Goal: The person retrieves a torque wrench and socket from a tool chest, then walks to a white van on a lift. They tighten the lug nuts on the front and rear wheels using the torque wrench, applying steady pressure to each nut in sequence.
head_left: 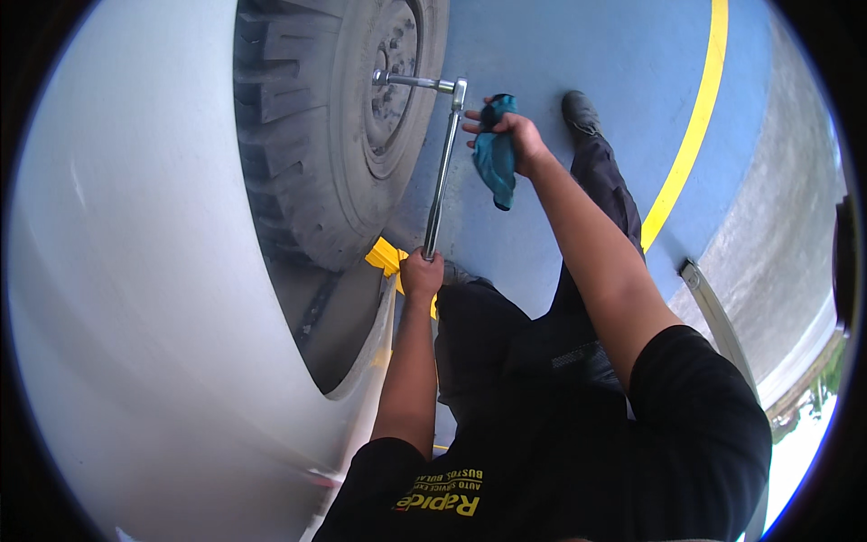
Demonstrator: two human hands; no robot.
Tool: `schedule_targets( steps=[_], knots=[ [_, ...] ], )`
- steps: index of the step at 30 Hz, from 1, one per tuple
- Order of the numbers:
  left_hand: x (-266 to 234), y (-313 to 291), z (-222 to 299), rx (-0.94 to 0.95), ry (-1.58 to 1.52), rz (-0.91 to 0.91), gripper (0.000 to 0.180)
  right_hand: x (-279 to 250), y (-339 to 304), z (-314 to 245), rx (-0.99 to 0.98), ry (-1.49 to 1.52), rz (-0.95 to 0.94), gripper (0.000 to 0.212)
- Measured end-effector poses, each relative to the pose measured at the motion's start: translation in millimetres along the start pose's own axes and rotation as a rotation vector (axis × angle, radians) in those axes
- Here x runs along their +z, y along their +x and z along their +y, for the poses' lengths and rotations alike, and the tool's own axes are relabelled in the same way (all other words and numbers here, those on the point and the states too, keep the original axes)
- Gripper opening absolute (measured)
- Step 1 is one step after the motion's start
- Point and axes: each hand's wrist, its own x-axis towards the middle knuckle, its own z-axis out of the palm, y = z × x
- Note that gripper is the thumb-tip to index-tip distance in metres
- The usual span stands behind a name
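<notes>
My left hand (420, 275) is wrapped round the lower end of a long chrome breaker bar (442, 176). The bar's head joins a shiny extension with a socket (406, 80), which reaches to the hub of the wheel (390, 108); whether the socket sits on a nut is too small to tell. My right hand (524, 140) holds a teal and black cloth (495, 163), possibly a work glove, that hangs down from the palm. Its fingers stick out past the cloth, close to the bar's head but apart from it.
A white vehicle body (153, 226) curves along the left, round the chunky tyre (298, 135). A yellow block (386, 256) lies by the tyre's lower edge. My shoe (580, 112) stands on the blue floor (632, 63), left of a yellow line (694, 135). A pale metal arm (718, 312) rises at the right.
</notes>
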Motion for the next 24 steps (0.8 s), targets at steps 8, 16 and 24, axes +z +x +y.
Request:
schedule_targets(
  steps=[8, 16, 24],
  knots=[
    [32.2, 11.9, -15.6, 0.053, 0.052, 0.137, 0.026, 61.0, 25.2, 39.6, 0.045, -0.053, 0.209, 0.034],
    [24.1, 19.0, -9.8, 0.041, 0.097, 0.087, 0.029, 56.5, 23.7, 33.3, 0.001, -0.019, 0.131, 0.034],
    [43.3, 18.8, -26.1, 0.103, 0.068, 0.224, 0.025, 62.6, 27.5, 2.4, -0.148, -0.108, 0.121, 0.058]
  ],
)
